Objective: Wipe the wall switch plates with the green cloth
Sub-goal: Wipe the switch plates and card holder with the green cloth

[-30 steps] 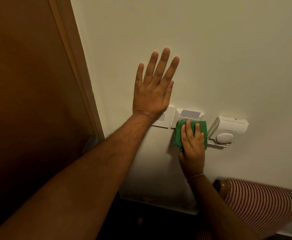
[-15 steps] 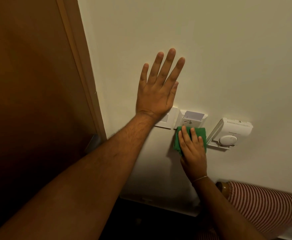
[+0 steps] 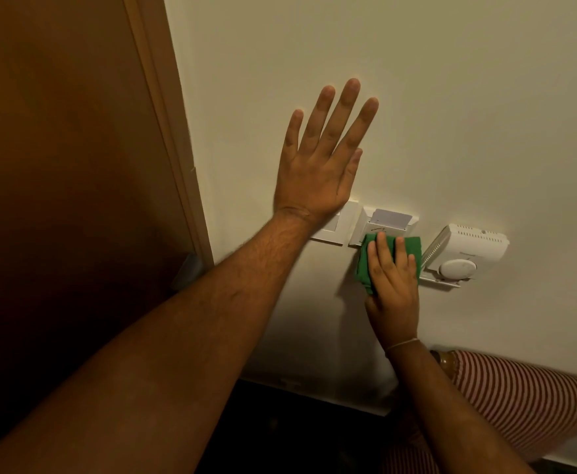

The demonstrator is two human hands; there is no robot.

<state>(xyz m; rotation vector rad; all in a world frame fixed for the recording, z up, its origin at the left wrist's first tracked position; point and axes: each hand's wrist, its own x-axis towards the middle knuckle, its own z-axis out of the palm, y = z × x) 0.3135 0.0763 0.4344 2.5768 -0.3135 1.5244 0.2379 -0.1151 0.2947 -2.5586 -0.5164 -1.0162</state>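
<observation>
My left hand point(image 3: 321, 159) lies flat on the cream wall, fingers spread and pointing up, with its wrist over the top of a white switch plate point(image 3: 335, 227). To the right is a second white plate, a card-holder switch point(image 3: 382, 222) with a grey card in its slot. My right hand point(image 3: 391, 282) presses the folded green cloth point(image 3: 365, 265) flat against the wall over the lower edge of that plate. The cloth's middle is hidden under my fingers.
A white thermostat point(image 3: 464, 254) with a round dial juts from the wall just right of the cloth. A brown wooden door point(image 3: 58, 165) and its frame point(image 3: 167, 131) fill the left. My striped trouser leg point(image 3: 519, 398) shows at lower right, above a dark floor.
My right hand has slid the green cloth downward, uncovering more of the card-holder plate. My left hand stays flat on the wall. The view has shifted slightly.
</observation>
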